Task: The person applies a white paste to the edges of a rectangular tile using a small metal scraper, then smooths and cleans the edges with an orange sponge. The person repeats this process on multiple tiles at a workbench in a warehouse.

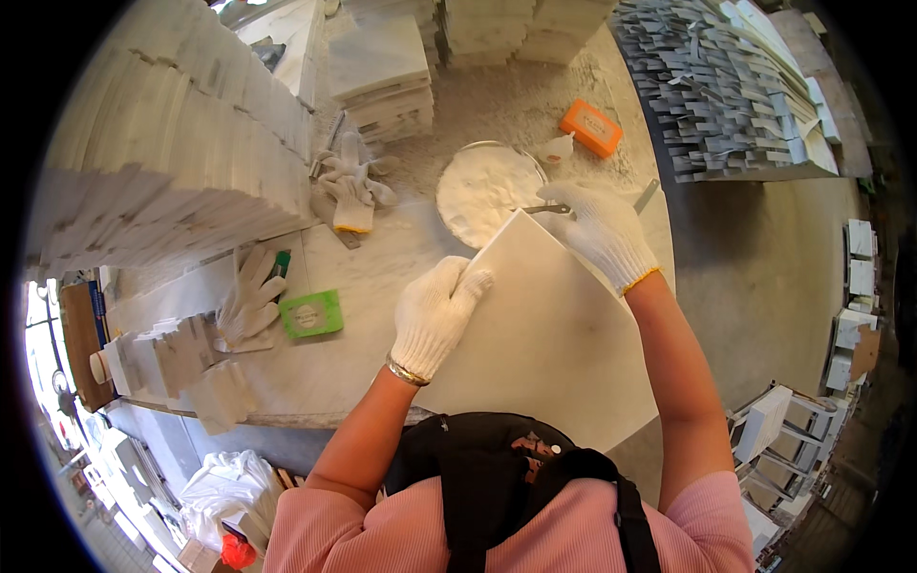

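A white stone slab is tilted in front of me, its far corner up by a round dish of white powder or paste. My left hand, in a white knit glove, grips the slab's left edge, thumb on the top face. In my gloved right hand is a small metal spatula, its tip close to that far corner and the dish's right rim. Whether the blade touches the slab I cannot tell. The slab's underside is hidden.
Tall stacks of stone tiles stand at left, with another stack behind. Spare gloves, a green box and an orange box lie on the dusty table. Thin strips fill a bench at far right.
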{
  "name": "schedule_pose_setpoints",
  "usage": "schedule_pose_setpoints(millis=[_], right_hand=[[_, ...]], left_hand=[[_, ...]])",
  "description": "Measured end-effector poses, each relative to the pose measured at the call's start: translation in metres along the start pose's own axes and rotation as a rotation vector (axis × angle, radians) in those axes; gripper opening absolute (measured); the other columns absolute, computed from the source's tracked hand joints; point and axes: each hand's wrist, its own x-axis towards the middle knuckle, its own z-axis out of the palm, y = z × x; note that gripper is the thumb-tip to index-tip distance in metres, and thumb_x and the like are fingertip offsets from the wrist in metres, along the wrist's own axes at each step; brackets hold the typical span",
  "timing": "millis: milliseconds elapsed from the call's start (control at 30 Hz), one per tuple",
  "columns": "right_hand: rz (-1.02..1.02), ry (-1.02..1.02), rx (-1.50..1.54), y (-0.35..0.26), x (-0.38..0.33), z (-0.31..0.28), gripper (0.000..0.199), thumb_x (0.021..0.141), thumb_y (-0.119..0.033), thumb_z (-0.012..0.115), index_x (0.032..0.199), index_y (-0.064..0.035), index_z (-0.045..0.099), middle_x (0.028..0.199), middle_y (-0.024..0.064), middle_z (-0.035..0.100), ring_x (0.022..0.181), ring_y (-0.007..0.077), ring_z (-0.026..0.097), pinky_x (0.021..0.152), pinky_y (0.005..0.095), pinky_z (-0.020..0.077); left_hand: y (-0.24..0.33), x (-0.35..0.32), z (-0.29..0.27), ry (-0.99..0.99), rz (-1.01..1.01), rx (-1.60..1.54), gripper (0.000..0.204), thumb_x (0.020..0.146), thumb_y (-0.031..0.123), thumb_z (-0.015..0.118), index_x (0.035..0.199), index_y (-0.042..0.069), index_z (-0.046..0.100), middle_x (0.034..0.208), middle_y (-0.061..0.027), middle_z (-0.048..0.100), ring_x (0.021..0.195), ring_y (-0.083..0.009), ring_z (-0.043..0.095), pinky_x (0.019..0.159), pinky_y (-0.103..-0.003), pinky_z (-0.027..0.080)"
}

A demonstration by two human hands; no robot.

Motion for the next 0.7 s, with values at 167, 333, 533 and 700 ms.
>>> schedule_pose_setpoints(millis=[167, 333, 533, 700], right_hand=[[-0.02, -0.13, -0.018, 0.004, 0.011, 0.007, 0.025, 0.092, -0.03, 0.061, 0.107, -0.0141, 0.073, 0.095, 0.0127, 0.074, 0.093, 0.032, 0.069, 0.08, 0.0415, 0.0525], [-0.046, -0.144, -0.023, 0.006, 0.013, 0.008, 0.021, 0.092, -0.024, 0.062, 0.105, -0.013, 0.074, 0.091, 0.0118, 0.074, 0.089, 0.032, 0.069, 0.079, 0.041, 0.053], [0.083, -0.018, 0.189, 0.004, 0.012, -0.007, 0.02, 0.091, -0.017, 0.066, 0.108, -0.0104, 0.076, 0.09, 0.0091, 0.074, 0.082, 0.0244, 0.068, 0.075, 0.0345, 0.0525], [0.244, 0.019, 0.474, 0.004, 0.018, -0.007, 0.022, 0.091, -0.018, 0.066, 0.107, -0.0081, 0.077, 0.081, 0.0038, 0.069, 0.072, 0.0131, 0.059, 0.069, 0.0283, 0.0484]], left_hand=[[-0.005, 0.002, 0.001, -0.009, -0.017, -0.007, 0.032, 0.095, 0.039, 0.066, 0.098, 0.007, 0.069, 0.078, -0.0151, 0.067, 0.073, -0.0323, 0.066, 0.067, -0.04, 0.05], [0.002, 0.003, -0.003, -0.035, -0.041, 0.018, 0.032, 0.096, 0.038, 0.066, 0.098, 0.006, 0.069, 0.078, -0.0151, 0.068, 0.072, -0.0318, 0.066, 0.067, -0.039, 0.051], [-0.001, 0.003, 0.0, -0.015, -0.045, -0.055, 0.029, 0.095, 0.035, 0.068, 0.099, 0.006, 0.069, 0.078, -0.0148, 0.067, 0.071, -0.0299, 0.066, 0.067, -0.037, 0.051], [-0.006, 0.004, 0.001, 0.003, -0.016, -0.062, 0.028, 0.095, 0.033, 0.069, 0.099, 0.006, 0.069, 0.078, -0.0147, 0.067, 0.07, -0.0299, 0.065, 0.067, -0.037, 0.051]])
